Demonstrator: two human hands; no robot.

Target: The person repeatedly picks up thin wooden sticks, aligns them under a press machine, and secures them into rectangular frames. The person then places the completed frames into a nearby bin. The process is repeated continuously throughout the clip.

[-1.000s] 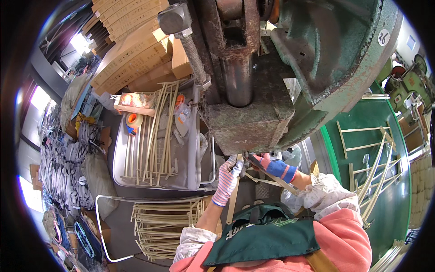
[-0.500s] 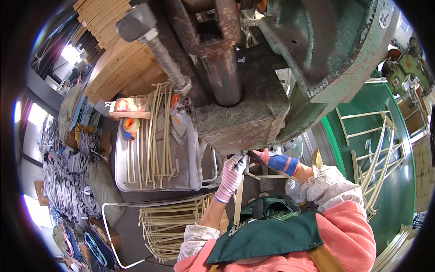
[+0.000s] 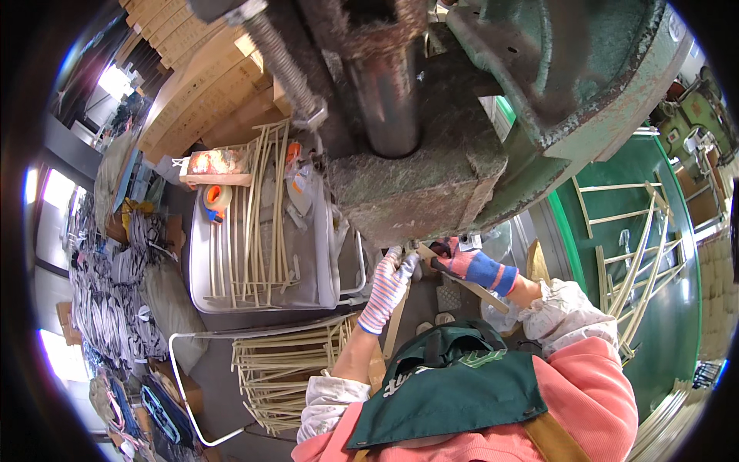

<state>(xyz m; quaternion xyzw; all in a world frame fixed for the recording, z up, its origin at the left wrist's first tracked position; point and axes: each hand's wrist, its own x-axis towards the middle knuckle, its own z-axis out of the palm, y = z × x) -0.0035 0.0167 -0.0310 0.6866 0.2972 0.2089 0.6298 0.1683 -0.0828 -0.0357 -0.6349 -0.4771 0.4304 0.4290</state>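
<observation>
Under the head of a large worn green press [image 3: 416, 196], my two gloved hands work close together. My left hand [image 3: 389, 283], in a pink-striped white glove, is closed round the upper end of a pale slat [image 3: 395, 329] that slants down toward my apron. My right hand [image 3: 466, 266], in a red and blue glove, is closed on another pale slat [image 3: 489, 297], which sticks out below it to the lower right. The slats' upper ends come near each other below the press head; whether they touch is hidden by my fingers and the machine.
At left stands a white tub [image 3: 202, 285] with long slats, an orange tape roll [image 3: 218, 199] and plastic bags. A stack of slats [image 3: 289, 377] lies below it, beside a white tube frame [image 3: 185, 396]. On the right, a green table [image 3: 670, 308] carries ladder-like slat frames [image 3: 627, 219].
My right hand has shifted slightly right, and the slat under it now slants down to the right. My left hand has stayed nearly in place. The view has shifted a little.
</observation>
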